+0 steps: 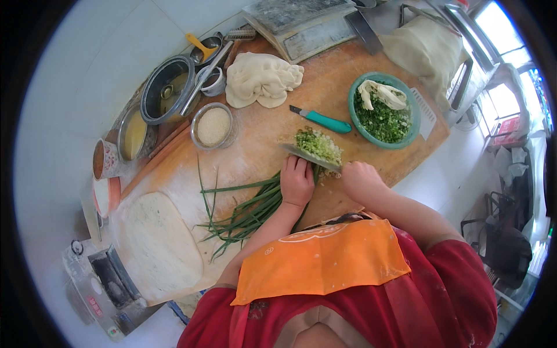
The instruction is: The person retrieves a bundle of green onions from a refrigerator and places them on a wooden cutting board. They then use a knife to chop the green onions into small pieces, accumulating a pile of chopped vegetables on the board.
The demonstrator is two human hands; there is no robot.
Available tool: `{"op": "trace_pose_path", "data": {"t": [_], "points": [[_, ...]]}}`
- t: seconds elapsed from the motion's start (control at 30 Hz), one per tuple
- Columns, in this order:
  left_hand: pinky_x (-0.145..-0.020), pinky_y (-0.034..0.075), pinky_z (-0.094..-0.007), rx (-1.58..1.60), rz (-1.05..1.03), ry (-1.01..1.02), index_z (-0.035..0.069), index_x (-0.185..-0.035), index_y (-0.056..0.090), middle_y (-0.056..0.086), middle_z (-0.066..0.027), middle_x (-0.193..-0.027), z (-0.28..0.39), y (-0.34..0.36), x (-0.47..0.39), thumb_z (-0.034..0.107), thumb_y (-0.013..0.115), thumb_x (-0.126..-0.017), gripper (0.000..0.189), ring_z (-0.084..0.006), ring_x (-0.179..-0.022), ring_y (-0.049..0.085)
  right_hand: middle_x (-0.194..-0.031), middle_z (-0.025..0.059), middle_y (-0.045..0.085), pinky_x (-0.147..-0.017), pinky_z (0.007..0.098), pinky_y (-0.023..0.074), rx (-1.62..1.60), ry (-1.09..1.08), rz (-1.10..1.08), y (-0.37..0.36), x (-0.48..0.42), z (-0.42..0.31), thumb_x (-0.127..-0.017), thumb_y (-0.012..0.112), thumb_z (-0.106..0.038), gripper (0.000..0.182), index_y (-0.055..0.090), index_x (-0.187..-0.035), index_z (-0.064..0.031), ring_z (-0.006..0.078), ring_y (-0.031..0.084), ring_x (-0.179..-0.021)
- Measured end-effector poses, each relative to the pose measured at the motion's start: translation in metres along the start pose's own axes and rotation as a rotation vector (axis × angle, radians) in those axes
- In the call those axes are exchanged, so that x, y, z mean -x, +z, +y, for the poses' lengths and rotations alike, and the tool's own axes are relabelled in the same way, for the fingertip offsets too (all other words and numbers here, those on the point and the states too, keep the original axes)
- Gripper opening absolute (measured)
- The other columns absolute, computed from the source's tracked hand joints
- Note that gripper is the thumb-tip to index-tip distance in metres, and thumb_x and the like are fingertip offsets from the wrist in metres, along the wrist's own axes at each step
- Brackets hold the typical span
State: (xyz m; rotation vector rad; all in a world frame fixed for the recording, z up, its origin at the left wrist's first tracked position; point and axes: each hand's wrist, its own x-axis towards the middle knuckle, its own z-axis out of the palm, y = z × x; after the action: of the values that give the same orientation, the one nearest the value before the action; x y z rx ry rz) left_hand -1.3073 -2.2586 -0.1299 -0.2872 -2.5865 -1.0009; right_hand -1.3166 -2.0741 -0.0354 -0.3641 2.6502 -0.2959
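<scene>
My right hand [362,182] is closed round the handle of a kitchen knife [311,157], whose blade stands against a heap of chopped green onions [319,145]. My left hand [297,182] presses on a bunch of long green onions [256,209] just on the near side of the blade, their leaves fanning out to the left. Beyond the heap lies a utility knife [327,121] with a teal handle. At the right, a green bowl [353,108] holds chopped greens with a strip of dough [385,95] on top.
A dough mound [261,78] and a bowl of sesame-like seeds [213,126] lie across the floured wooden board [252,143]. Flattened dough [161,243] covers its left end. A dark pot [168,89], a bowl of yellow liquid [134,135] and a patterned cup [105,159] line the far left edge.
</scene>
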Motion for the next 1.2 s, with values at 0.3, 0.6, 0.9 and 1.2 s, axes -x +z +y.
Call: {"op": "trace_pose_path", "data": {"t": [0.3, 0.6, 0.9, 1.2], "points": [[-0.08, 0.047, -0.0474, 0.001, 0.012, 0.008, 0.001, -0.101, 0.063, 0.058, -0.0188, -0.1, 0.0, 0.005, -0.001, 0.004, 0.06, -0.084, 0.018, -0.0395, -0.092, 0.054, -0.084, 0.0197, 0.071, -0.07, 0.0436, 0.0579, 0.015, 0.011, -0.044, 0.015, -0.018, 0.007, -0.082, 0.06, -0.01, 0.015, 0.071, -0.082, -0.0007, 0.0359, 0.071, -0.081], [-0.078, 0.047, -0.0466, 0.031, 0.064, 0.024, 0.0, -0.096, 0.062, 0.056, -0.0186, -0.095, 0.004, 0.009, -0.005, 0.003, 0.06, -0.083, 0.014, -0.0389, -0.089, 0.054, -0.084, 0.0202, 0.07, -0.07, 0.0432, 0.0582, 0.03, -0.029, -0.047, 0.019, -0.019, 0.006, -0.081, 0.061, -0.01, 0.014, 0.07, -0.083, -0.0001, 0.0366, 0.071, -0.082], [-0.075, 0.047, -0.0467, 0.051, 0.089, 0.021, 0.0, -0.091, 0.059, 0.056, -0.0181, -0.091, 0.0, 0.006, -0.002, 0.002, 0.061, -0.08, 0.011, -0.0387, -0.086, 0.054, -0.086, 0.0231, 0.07, -0.071, 0.0453, 0.0577, -0.049, 0.048, -0.151, 0.011, -0.019, -0.002, -0.079, 0.062, -0.01, 0.014, 0.07, -0.082, 0.0004, 0.0385, 0.07, -0.082], [-0.074, 0.048, -0.0466, 0.058, 0.109, 0.003, 0.0, -0.093, 0.058, 0.056, -0.019, -0.091, 0.0, 0.009, -0.002, 0.002, 0.062, -0.078, 0.015, -0.0398, -0.085, 0.054, -0.085, 0.0223, 0.07, -0.071, 0.0454, 0.0581, -0.06, 0.05, -0.077, 0.023, -0.017, 0.0, -0.079, 0.063, -0.011, 0.013, 0.071, -0.081, -0.0007, 0.0388, 0.071, -0.081]]}}
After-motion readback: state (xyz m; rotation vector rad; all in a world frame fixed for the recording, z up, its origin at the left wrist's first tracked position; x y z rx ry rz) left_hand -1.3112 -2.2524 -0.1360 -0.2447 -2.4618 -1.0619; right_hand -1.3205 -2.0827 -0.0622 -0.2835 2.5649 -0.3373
